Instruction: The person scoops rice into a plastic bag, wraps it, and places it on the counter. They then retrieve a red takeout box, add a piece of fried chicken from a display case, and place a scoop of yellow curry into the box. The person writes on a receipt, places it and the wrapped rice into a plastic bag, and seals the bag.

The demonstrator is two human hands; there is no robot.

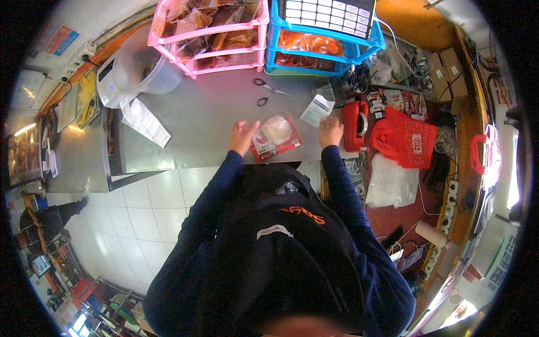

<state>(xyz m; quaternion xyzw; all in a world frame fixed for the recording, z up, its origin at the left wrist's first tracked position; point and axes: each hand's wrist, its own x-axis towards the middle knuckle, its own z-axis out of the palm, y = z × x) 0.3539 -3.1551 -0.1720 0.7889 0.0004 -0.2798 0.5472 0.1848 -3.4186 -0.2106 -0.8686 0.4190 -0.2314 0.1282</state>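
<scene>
On the metal counter, a red card package (288, 147) with a clear domed cover holds something round and pale. My left hand (242, 138) is at its left side, fingers spread and holding nothing that shows. My right hand (331, 132) has its fingers curled in, between a white paper slip (318, 109) and a red tape dispenser (351, 128). Its fingertips are close to the slip's lower right corner; whether they pinch anything is too small to tell. Open-bladed scissors (269, 90) with dark handles lie beyond the package.
A pink tiered basket (224, 63) and a blue one (314, 66) with bagged food stand at the back. Long receipts (147, 124) lie at left beside a clear bin (151, 76). Right of the dispenser are a red bag (405, 137) and white plastic bags (390, 182).
</scene>
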